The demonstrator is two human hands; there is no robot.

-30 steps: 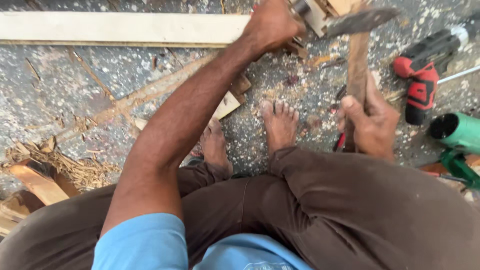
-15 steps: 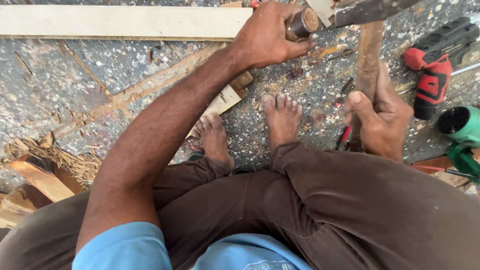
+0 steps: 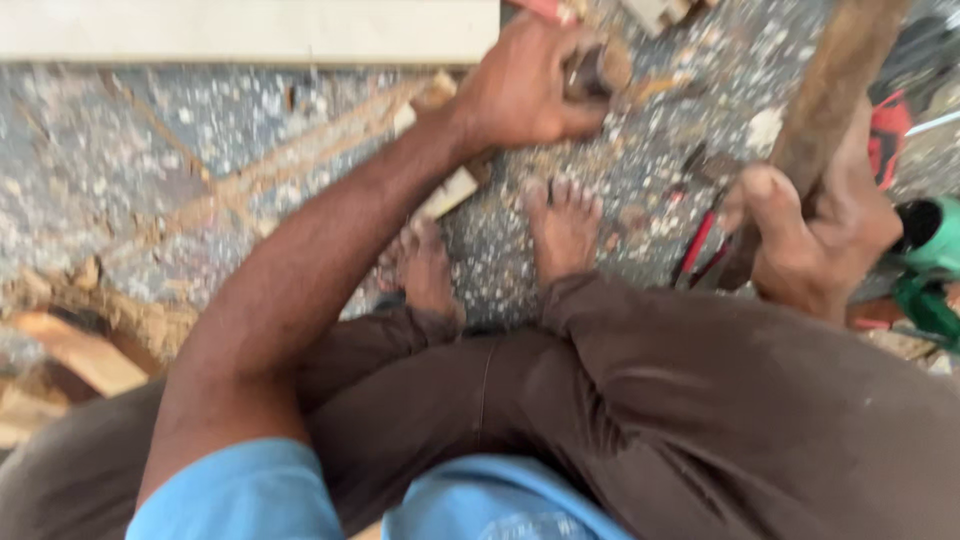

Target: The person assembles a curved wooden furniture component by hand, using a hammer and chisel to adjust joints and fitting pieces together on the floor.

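My left hand (image 3: 525,85) is stretched forward at the top centre, shut around the round wooden handle (image 3: 598,68) of a chopping tool. The tool's blade is out of frame. My right hand (image 3: 815,235) grips a brown wooden stick (image 3: 835,90) that stands nearly upright on the floor at the right. The stick's top leaves the frame. My bare feet (image 3: 565,225) rest on the speckled floor between the two hands. The whole view is motion-blurred.
A long pale plank (image 3: 250,30) lies across the top. A small wood offcut (image 3: 450,190) sits by my feet, and red-handled pliers (image 3: 695,245) lie beside the stick. A red drill (image 3: 890,130) and a green tool (image 3: 935,240) are at the right, wood scraps (image 3: 70,350) at the left.
My left hand has come down slightly with the tool, and its blade has left the view. The right hand keeps its hold on the stick. The view has moved closer and blurred.
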